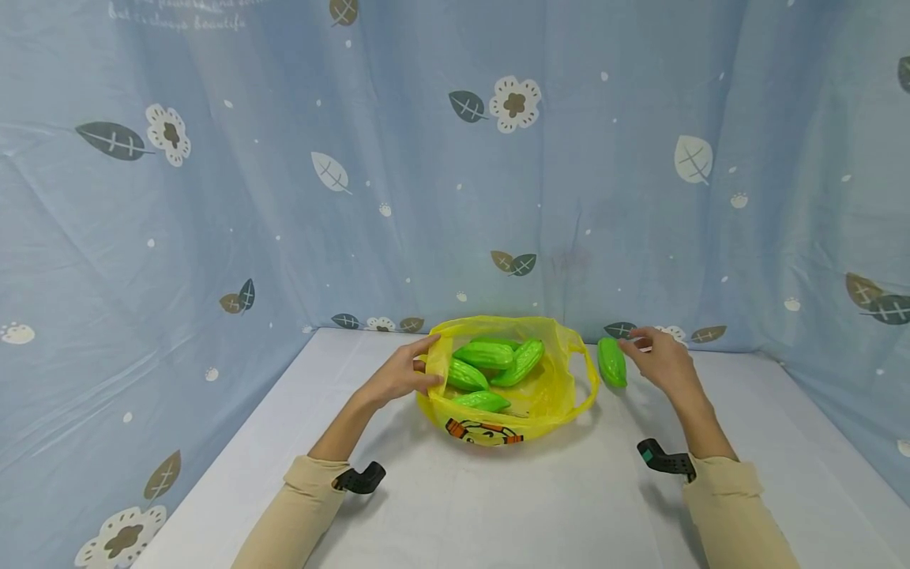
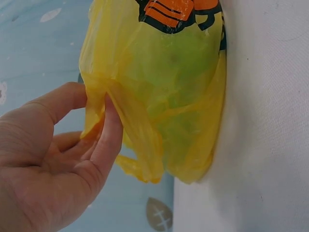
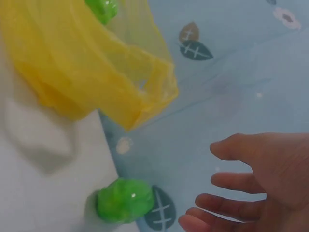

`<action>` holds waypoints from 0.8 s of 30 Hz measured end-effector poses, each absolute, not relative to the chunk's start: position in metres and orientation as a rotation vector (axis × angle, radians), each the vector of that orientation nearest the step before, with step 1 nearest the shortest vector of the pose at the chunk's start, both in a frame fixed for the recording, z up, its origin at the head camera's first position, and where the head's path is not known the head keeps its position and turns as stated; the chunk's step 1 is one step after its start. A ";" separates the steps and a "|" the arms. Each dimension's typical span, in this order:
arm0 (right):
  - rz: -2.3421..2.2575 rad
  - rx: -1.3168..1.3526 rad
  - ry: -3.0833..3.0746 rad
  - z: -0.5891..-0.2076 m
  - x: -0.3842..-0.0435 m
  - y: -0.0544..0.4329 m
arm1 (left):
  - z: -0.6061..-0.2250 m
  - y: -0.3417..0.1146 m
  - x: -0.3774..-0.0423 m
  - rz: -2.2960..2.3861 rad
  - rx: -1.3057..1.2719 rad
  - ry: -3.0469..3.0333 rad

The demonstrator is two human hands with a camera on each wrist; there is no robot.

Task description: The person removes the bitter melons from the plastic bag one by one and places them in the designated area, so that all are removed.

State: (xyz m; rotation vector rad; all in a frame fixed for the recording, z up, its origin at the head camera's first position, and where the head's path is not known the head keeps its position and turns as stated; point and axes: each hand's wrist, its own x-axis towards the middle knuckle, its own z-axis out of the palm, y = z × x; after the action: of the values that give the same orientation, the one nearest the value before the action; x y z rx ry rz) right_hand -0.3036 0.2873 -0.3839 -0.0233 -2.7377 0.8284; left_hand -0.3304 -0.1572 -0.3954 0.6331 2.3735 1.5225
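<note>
A yellow plastic bag (image 1: 558, 399) lies with its mouth spread wide on the table, its handle loop sticking out at the right. Inside are several bright green ridged bitter melons (image 1: 485, 355). My left hand (image 1: 401, 373) holds the bag's left rim, thumb and fingers pinching the film in the left wrist view. One more bitter melon (image 1: 612, 363) lies outside, just right of the handle. My right hand (image 1: 661, 359) hovers beside that melon; the right wrist view shows its fingers spread, loosely bent, and apart from the melon (image 3: 124, 200).
A white-covered table (image 1: 554, 506) bears everything. Close behind the bag rises a blue curtain (image 1: 426, 197) printed with leaves and flowers, which also hangs along both sides. Dark wrist devices (image 1: 361, 478) sit at both cuffs.
</note>
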 end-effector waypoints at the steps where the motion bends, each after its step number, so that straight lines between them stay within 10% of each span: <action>1: 0.818 -0.021 -2.733 -0.382 -0.303 0.286 | -0.396 -0.157 -0.331 1.525 0.634 2.373; 24: 0.734 0.131 -2.677 -0.347 -0.281 0.261 | -0.398 -0.158 -0.334 1.585 0.592 2.362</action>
State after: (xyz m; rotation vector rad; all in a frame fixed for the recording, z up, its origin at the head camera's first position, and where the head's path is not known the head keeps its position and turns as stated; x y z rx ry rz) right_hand -0.2815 0.2612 -0.3474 0.1308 -2.6771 0.7335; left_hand -0.3336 -0.1576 -0.3982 0.5919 2.3624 1.5846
